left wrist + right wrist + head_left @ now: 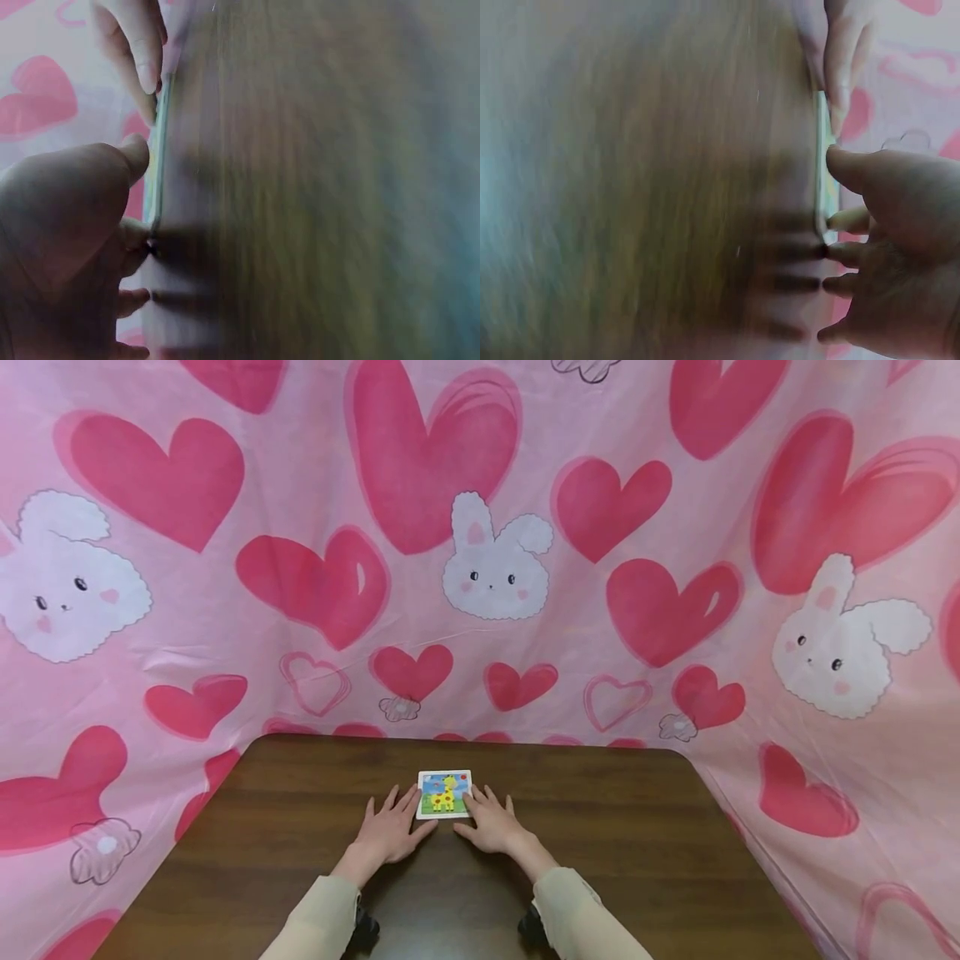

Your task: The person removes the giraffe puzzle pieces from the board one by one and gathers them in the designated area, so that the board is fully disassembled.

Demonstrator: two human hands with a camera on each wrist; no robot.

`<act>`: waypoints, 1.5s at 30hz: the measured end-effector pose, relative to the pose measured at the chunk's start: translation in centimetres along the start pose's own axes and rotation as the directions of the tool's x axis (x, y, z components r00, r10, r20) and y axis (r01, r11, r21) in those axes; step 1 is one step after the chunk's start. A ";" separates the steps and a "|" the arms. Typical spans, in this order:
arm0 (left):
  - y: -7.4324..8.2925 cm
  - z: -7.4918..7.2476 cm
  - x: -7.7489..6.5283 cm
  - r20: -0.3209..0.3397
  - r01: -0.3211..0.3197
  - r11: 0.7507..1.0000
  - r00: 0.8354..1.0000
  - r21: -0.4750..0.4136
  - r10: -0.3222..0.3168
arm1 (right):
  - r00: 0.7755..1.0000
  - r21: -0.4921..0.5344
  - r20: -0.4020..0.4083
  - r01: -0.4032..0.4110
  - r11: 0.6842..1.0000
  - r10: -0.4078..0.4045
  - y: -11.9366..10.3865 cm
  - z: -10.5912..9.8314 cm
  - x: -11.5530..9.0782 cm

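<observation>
A small, flat picture board [442, 806] with a white border shows a yellow giraffe against blue and green. It lies flat on the brown table. My left hand [388, 828] is at its left edge, fingers spread and fairly straight, index fingertip right at the border. On the opposite edge, my right hand [497, 827] mirrors it, with fingertips overlapping the border. Both thumbs point inward, just in front of the near edge. From the left wrist, the board [157, 169] appears edge-on as a thin slab beside the thumb. The right wrist view has the same thin edge [820, 165].
The dark wood-grain table [600, 810] spreads out around the board, its far corners rounded. Behind it and along both sides hangs a pink cloth [525, 643] printed with hearts and white rabbits. Dark wrist-worn devices [364, 932] sit under the light sleeves [318, 918].
</observation>
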State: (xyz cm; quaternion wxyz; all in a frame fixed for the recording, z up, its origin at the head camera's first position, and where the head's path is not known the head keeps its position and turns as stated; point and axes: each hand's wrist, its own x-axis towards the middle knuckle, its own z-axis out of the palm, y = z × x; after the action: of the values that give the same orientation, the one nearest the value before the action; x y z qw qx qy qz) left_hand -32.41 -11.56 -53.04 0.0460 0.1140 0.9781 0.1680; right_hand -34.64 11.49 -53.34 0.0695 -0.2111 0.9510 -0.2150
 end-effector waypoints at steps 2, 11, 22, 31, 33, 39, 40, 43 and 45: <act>-0.2 -0.2 -0.4 0.012 0.015 1.000 1.000 0.003 -0.015 | 1.000 -0.006 0.007 0.007 1.000 -0.007 -0.3 0.2 -0.1; -1.2 0.0 0.6 -0.062 -0.013 1.000 0.998 -0.014 0.012 | 0.997 -0.054 -0.061 -0.039 0.998 0.036 0.0 -1.7 1.1; -1.7 0.9 1.1 -0.064 -0.008 1.000 0.998 -0.016 0.007 | 0.999 -0.069 -0.031 -0.041 0.997 0.039 0.7 -0.7 1.3; -2.1 0.5 0.7 -0.068 -0.004 1.000 0.998 0.001 0.005 | 0.999 -0.067 -0.049 -0.018 0.998 0.014 0.3 -0.2 1.1; -2.2 0.3 0.4 -0.064 -0.004 1.000 0.998 0.010 0.004 | 0.998 -0.059 -0.055 -0.012 0.998 0.009 0.3 0.3 1.2; -2.6 0.0 -0.9 -0.058 0.007 1.000 0.998 0.030 -0.005 | 0.999 -0.085 -0.053 0.000 0.996 -0.004 -0.7 1.2 1.1; -2.7 -0.1 -1.2 -0.057 0.013 0.999 0.998 0.034 -0.011 | 0.999 -0.086 -0.043 -0.001 0.996 -0.003 -1.1 1.0 1.0; -3.0 -0.2 -2.0 -0.057 0.022 0.999 0.998 0.039 -0.019 | 1.000 -0.104 -0.029 -0.008 0.995 0.005 -2.1 0.9 0.7; -3.1 -0.3 -2.3 -0.060 0.020 0.999 0.998 0.038 -0.017 | 0.999 -0.116 -0.031 -0.015 0.993 0.011 -2.9 0.6 0.4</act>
State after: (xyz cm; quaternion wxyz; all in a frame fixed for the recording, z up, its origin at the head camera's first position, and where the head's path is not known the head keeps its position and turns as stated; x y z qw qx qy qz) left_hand -30.89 -15.02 -53.68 0.0159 0.1008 0.9831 0.1521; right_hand -33.74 8.73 -52.68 0.0443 -0.2053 0.9642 -0.1621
